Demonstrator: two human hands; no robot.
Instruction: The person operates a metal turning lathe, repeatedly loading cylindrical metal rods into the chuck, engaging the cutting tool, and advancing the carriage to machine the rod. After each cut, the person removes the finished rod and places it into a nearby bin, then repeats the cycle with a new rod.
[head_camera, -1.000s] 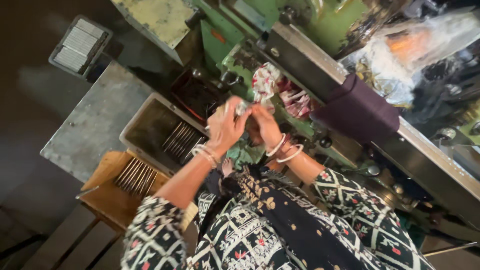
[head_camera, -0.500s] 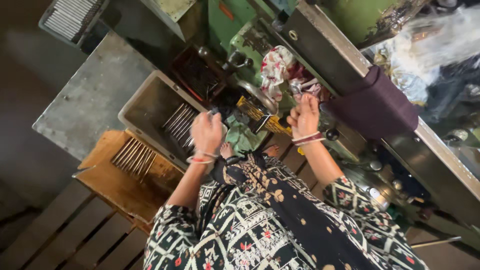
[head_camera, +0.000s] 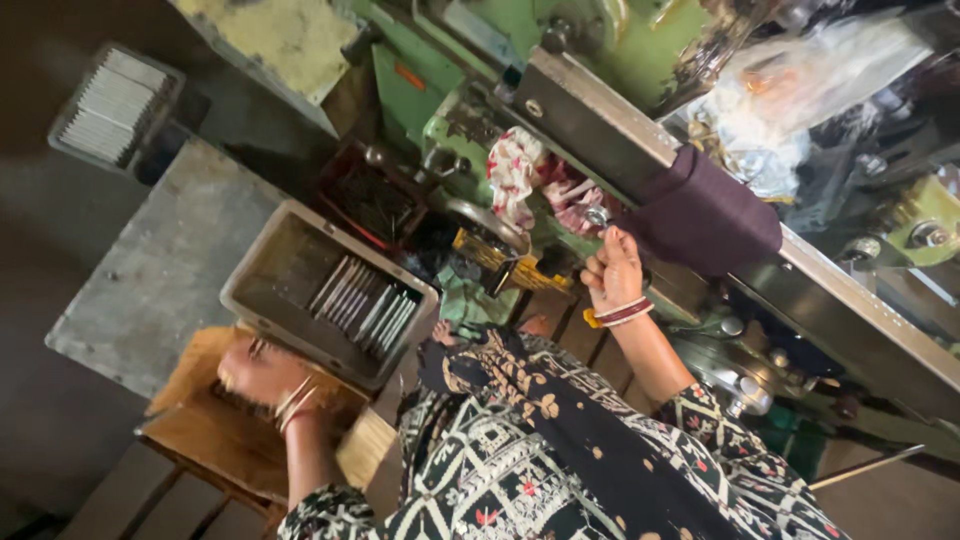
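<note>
My left hand (head_camera: 258, 372) reaches down into a wooden box (head_camera: 205, 438) at the lower left, over thin metal rods that it mostly hides; its fingers are blurred. My right hand (head_camera: 612, 268) is raised at the green machine (head_camera: 470, 110), fingers closed around a small metal handle (head_camera: 598, 216). Both wrists wear bangles. Between the hands sits a grey metal tray (head_camera: 262, 268) holding several shiny metal rods (head_camera: 362, 302).
A grey slab (head_camera: 165, 265) lies left of the tray. A dark cloth (head_camera: 705, 215) drapes over the machine's long metal rail (head_camera: 850, 290). A patterned rag (head_camera: 515, 170) hangs near the handle. Another tray of rods (head_camera: 112, 105) sits at the upper left.
My hands were together at the machine; now the left has dropped into the wooden box and the right has risen to the metal handle.
</note>
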